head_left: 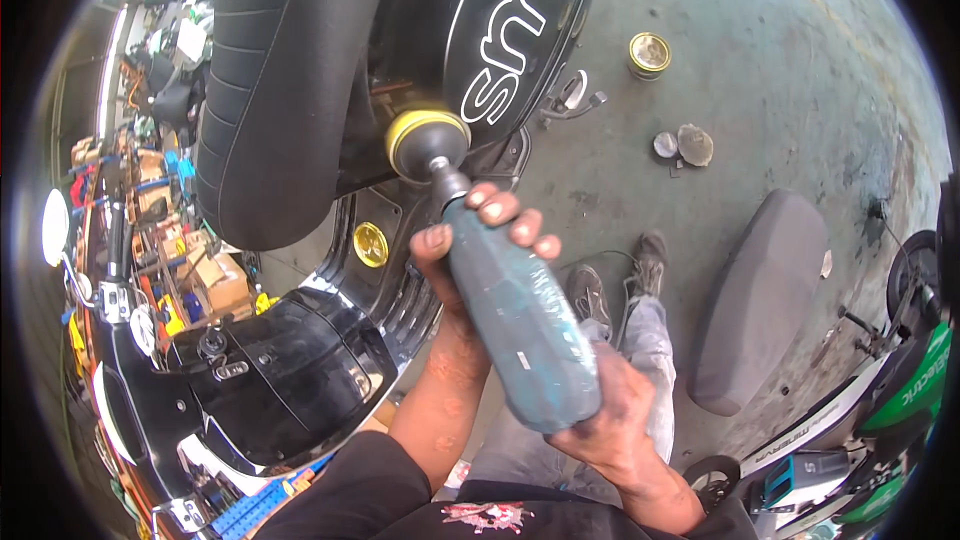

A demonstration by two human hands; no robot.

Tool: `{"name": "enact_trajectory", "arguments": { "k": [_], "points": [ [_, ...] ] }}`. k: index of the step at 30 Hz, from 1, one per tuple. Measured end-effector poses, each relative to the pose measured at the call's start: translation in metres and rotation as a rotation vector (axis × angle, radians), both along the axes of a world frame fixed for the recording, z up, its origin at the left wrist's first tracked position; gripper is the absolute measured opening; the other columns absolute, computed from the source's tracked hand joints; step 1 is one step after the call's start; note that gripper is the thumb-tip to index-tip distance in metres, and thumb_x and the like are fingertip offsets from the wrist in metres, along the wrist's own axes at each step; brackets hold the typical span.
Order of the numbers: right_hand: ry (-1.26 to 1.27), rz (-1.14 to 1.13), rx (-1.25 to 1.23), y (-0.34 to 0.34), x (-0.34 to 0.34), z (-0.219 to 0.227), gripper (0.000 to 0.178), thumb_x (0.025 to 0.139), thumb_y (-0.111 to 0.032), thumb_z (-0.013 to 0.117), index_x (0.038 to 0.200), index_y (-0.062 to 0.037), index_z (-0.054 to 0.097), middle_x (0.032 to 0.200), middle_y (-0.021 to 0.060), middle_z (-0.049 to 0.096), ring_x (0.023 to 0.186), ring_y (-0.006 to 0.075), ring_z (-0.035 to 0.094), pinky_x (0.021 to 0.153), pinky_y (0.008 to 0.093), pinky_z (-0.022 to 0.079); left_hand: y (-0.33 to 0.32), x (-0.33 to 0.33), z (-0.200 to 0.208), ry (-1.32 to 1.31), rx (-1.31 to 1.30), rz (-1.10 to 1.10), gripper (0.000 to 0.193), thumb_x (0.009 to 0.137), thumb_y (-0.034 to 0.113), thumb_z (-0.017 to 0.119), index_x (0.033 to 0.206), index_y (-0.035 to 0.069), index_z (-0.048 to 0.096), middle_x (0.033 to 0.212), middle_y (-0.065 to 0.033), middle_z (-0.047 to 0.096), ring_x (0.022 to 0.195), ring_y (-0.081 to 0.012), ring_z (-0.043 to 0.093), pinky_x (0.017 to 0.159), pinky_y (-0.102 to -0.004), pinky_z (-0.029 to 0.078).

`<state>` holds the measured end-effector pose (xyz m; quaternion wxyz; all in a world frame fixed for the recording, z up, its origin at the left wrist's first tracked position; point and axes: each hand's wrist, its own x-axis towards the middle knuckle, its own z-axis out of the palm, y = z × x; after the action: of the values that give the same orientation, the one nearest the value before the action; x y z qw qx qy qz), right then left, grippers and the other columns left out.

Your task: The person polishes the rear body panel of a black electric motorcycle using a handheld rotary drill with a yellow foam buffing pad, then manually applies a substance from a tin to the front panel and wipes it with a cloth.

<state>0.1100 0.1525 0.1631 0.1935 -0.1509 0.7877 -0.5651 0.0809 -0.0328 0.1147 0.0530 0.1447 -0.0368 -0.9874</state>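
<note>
A teal power drill (525,330) with a yellow polishing pad (410,130) on its chuck is held in both my hands. My left hand (435,250) wraps round the front of its body, just behind the chuck, thumb on one side and fingertips on the other. At the rear end, my right hand (612,415) closes round the lower part, mostly hidden by the drill body. The pad's face is at the glossy black side panel (420,50) of a scooter, below white lettering; whether it touches is hard to tell. Beside the panel runs the scooter's ribbed black seat (280,100).
A gold lid (371,244) lies on the scooter's footboard. On the floor stand a gold-rimmed tin (650,55) and, nearby, a round pad (696,145). A loose grey seat (765,300) lies right of my feet, near a green-and-white motorbike (905,385). Cardboard boxes (220,280) clutter the left.
</note>
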Motion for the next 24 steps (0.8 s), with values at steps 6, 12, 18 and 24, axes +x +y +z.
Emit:
{"name": "enact_trajectory", "arguments": {
  "k": [6,12,18,24],
  "points": [
    [0.084,0.025,-0.026,-0.009,0.028,-0.048,0.057,0.053,-0.012,0.077,0.106,0.0003,0.06,0.095,0.0154,0.066,0.078,0.0318,0.066,0.067,0.0392,0.054,-0.015,0.023,-0.035,0.15,-0.002,-0.07,0.036,0.069,0.022,0.071,0.101,0.014,0.058,0.095,-0.0002,0.062,0.092,-0.0229,0.057,0.087,-0.042,0.044],
    [0.352,-0.036,-0.074,-0.006,0.047,-0.137,0.065,0.05,-0.02,0.082,0.107,0.0001,0.06,0.099,0.0166,0.067,0.082,0.0329,0.066,0.071,0.0416,0.054,-0.009,0.004,-0.087,0.396,-0.116,-0.258,0.029,0.066,0.014,0.078,0.092,0.016,0.065,0.087,0.002,0.068,0.082,-0.0196,0.063,0.078,-0.0401,0.05],
    [0.179,0.006,-0.13,0.013,0.053,-0.21,0.07,0.044,-0.018,0.082,0.109,-0.0008,0.06,0.101,0.0161,0.067,0.089,0.0338,0.067,0.076,0.0422,0.055,-0.001,0.036,-0.164,0.22,-0.142,-0.162,0.032,0.065,0.014,0.08,0.092,0.017,0.063,0.088,0.0035,0.067,0.085,-0.0185,0.061,0.08,-0.0381,0.047],
    [0.113,-0.083,-0.215,0.006,0.056,-0.24,0.065,0.043,-0.012,0.08,0.105,-0.0013,0.063,0.1,0.0159,0.068,0.088,0.0332,0.068,0.074,0.0417,0.055,-0.001,0.027,-0.178,0.187,-0.216,-0.224,0.036,0.066,0.016,0.078,0.097,0.017,0.061,0.092,0.0019,0.064,0.091,-0.0203,0.057,0.086,-0.0386,0.044]
  ]
}}
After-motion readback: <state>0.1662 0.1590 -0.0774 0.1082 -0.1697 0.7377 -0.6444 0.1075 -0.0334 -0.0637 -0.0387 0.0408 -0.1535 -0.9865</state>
